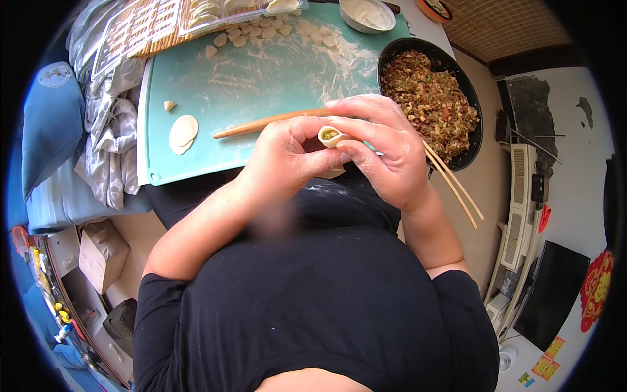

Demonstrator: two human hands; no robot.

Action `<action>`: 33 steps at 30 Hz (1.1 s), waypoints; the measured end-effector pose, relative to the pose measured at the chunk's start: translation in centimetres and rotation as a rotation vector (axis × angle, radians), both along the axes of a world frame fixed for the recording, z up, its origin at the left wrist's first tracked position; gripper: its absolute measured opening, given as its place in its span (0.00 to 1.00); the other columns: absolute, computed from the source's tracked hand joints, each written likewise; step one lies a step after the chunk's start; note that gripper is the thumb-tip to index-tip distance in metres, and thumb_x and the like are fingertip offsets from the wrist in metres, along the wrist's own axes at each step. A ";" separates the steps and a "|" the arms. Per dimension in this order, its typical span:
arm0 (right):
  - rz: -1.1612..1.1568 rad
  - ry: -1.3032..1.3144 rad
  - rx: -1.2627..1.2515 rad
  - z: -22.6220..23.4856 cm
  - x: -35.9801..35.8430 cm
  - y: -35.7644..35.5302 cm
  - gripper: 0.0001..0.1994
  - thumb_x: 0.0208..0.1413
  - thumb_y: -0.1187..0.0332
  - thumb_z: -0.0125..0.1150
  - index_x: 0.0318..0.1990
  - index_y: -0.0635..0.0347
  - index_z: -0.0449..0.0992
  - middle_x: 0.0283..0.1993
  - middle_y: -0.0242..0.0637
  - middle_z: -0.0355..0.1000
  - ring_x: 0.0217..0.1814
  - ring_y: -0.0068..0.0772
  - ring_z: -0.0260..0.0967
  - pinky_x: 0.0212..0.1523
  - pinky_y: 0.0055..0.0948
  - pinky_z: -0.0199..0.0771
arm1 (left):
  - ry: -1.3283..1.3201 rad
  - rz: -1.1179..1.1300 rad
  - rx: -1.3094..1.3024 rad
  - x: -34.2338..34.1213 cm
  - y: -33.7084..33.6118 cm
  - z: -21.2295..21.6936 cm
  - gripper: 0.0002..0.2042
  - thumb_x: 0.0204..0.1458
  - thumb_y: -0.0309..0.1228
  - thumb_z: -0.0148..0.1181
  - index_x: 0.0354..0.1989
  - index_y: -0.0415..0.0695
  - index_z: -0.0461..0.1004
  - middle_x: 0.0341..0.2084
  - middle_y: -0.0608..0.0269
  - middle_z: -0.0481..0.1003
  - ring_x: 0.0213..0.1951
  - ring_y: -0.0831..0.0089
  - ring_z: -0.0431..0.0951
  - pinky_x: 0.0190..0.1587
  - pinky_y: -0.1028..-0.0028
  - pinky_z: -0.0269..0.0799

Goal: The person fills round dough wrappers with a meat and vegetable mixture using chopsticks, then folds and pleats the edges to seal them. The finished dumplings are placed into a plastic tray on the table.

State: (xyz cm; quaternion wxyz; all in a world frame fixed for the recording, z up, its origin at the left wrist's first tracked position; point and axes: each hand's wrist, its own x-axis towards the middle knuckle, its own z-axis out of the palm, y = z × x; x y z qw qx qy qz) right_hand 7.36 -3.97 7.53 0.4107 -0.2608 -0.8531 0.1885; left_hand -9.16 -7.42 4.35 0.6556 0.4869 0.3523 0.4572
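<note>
Between my two hands is a dumpling (331,135), its white wrapper folded around a greenish filling that shows at the open end. My left hand (287,149) pinches it from the left, fingers closed on the dough. From the right, my right hand (388,147) closes on it with thumb and fingers. Flour dusts both hands. Just beyond them a wooden rolling pin (261,123) lies on the green board (215,157), its right end hidden behind my right hand. A few flat round wrappers (183,132) overlap at the board's left, near a small dough piece (170,105).
A black pan (480,124) of chopped filling (431,98) stands to the right, with chopsticks (454,183) reaching past its near edge. Small dough pieces (261,29) and flour cover the board's far side. Behind are a tray of dumplings (225,10) and a flour bowl (368,14).
</note>
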 end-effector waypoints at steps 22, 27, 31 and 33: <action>-0.094 0.039 -0.090 -0.3 -0.7 0.5 0.03 0.45 0.74 0.58 0.29 0.62 0.75 0.32 0.38 0.74 0.34 0.38 0.70 0.40 0.31 0.67 | -0.069 -0.106 -0.111 -1.2 0.1 0.1 0.13 0.51 0.29 0.58 0.42 0.34 0.72 0.35 0.65 0.74 0.38 0.80 0.72 0.42 0.79 0.69; -0.031 0.089 -0.292 0.4 -1.8 1.0 0.02 0.45 0.75 0.58 0.27 0.62 0.75 0.32 0.39 0.74 0.35 0.39 0.69 0.39 0.31 0.67 | -0.012 -0.115 -0.121 -2.0 0.2 0.5 0.15 0.51 0.33 0.58 0.42 0.34 0.72 0.34 0.65 0.74 0.36 0.82 0.72 0.40 0.80 0.69; 0.027 -0.085 -0.257 1.2 -2.1 1.3 0.03 0.44 0.75 0.58 0.28 0.64 0.74 0.30 0.39 0.72 0.33 0.37 0.69 0.37 0.32 0.67 | -0.052 -0.078 -0.118 -2.2 0.0 -0.3 0.17 0.50 0.37 0.59 0.41 0.35 0.72 0.30 0.66 0.74 0.33 0.84 0.71 0.35 0.81 0.68; 0.015 -0.152 -0.184 1.1 -2.1 1.3 0.02 0.46 0.75 0.57 0.28 0.64 0.74 0.30 0.38 0.72 0.31 0.33 0.69 0.35 0.30 0.67 | -0.114 -0.094 -0.164 -2.3 -0.2 -0.5 0.18 0.50 0.38 0.59 0.42 0.35 0.72 0.30 0.66 0.74 0.32 0.84 0.71 0.35 0.81 0.68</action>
